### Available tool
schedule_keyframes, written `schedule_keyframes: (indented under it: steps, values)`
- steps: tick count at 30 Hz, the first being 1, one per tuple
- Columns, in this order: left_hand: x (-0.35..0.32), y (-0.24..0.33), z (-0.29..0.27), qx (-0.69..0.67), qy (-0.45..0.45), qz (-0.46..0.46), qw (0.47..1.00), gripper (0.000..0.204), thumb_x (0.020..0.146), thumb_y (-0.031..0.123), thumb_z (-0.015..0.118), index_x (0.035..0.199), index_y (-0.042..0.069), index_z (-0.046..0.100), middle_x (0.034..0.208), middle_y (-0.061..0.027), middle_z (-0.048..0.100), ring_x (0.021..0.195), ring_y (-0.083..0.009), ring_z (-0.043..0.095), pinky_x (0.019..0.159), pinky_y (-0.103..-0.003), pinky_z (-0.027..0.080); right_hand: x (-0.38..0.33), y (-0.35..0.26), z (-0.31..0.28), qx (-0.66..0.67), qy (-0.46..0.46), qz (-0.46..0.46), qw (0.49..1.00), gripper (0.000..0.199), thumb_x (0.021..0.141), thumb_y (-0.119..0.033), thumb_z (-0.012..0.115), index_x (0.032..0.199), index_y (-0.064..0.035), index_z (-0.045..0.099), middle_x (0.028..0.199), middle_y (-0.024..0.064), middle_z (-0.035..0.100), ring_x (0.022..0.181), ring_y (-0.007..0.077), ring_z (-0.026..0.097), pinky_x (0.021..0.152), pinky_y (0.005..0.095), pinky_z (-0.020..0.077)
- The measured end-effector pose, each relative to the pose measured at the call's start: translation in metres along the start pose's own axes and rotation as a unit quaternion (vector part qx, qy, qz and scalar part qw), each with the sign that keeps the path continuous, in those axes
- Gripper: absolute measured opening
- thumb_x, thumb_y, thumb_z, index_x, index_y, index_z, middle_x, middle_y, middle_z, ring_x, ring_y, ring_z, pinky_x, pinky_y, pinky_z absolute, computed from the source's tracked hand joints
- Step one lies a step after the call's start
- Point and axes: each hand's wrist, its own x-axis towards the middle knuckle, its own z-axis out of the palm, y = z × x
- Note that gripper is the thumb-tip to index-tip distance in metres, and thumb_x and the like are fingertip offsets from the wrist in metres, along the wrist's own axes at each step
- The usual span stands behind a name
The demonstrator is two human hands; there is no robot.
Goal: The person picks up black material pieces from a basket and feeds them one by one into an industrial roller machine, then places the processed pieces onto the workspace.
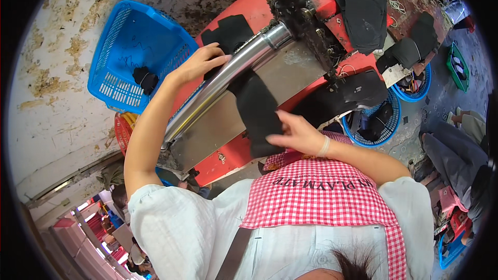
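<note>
Right hand [301, 134] — grip spread at black strip [258, 109]; left hand [199, 63] by metal roller [246, 61] — grip unclear.

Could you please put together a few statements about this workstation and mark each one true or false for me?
1. A dark bundle lies in the large blue basket. True.
2. The left hand is inside that basket. False: it is at the far edge of the shiny metal cylinder.
3. Black material shows on both sides of the cylinder. True.
4. The right hand wears a glove. False: it is bare, with a pale band at the wrist.
5. The apron is plain green. False: it has red and white checks.
</note>
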Motion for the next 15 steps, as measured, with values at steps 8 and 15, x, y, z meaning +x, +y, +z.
schedule_keyframes:
  steps: [8, 15]
  values:
    - [-0.006, 0.003, -0.097, 0.021, 0.146, 0.099, 0.984, 0.019, 0.077, 0.017, 0.064, 0.078, 0.002, 0.053, 0.074, 0.0028, 0.049, 0.075, -0.0055, 0.045, 0.067, -0.021, 0.038, -0.016, 0.063, -0.078, -0.5, -0.008, -0.08, 0.863, 0.027, 0.067, -0.018, 0.065, 0.092, -0.0109, 0.063, 0.09, 0.008, 0.055, 0.09, 0.0252, 0.054, 0.077, 0.0345, 0.0453]
    - [-0.032, 0.034, -0.204, 0.095, 0.201, 0.084, 0.971, 0.023, 0.079, 0.018, 0.065, 0.088, 0.001, 0.053, 0.084, 0.0045, 0.049, 0.083, -0.004, 0.045, 0.077, -0.018, 0.036, 0.007, 0.077, -0.088, -0.604, -0.093, -0.211, 0.763, 0.026, 0.068, -0.017, 0.062, 0.093, -0.0096, 0.058, 0.1, 0.0075, 0.051, 0.101, 0.0247, 0.047, 0.086, 0.0352, 0.0382]
